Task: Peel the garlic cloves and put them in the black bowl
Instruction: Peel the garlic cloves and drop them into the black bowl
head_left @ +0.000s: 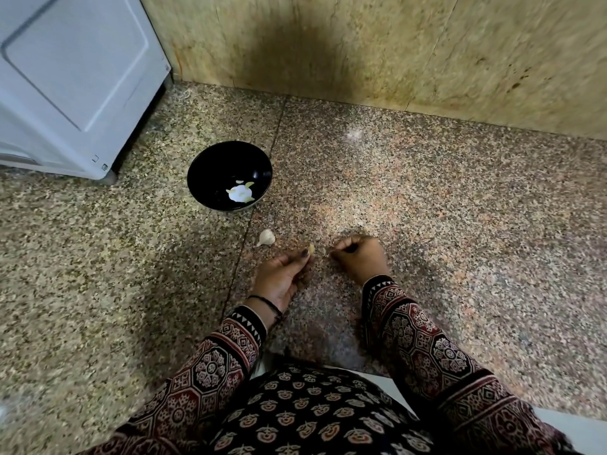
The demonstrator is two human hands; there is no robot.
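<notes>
While hands pinch a clove (pixel 311 248), white appliance (pixel 75 80) flanks black bowl (pixel 210 165) — nothing between.

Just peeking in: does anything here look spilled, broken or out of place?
Nothing looks spilled or broken. One unpeeled garlic clove lies loose on the stone counter, between the black bowl and the left hand, apparently waiting its turn. A dark smudge stains the wall behind.
</notes>
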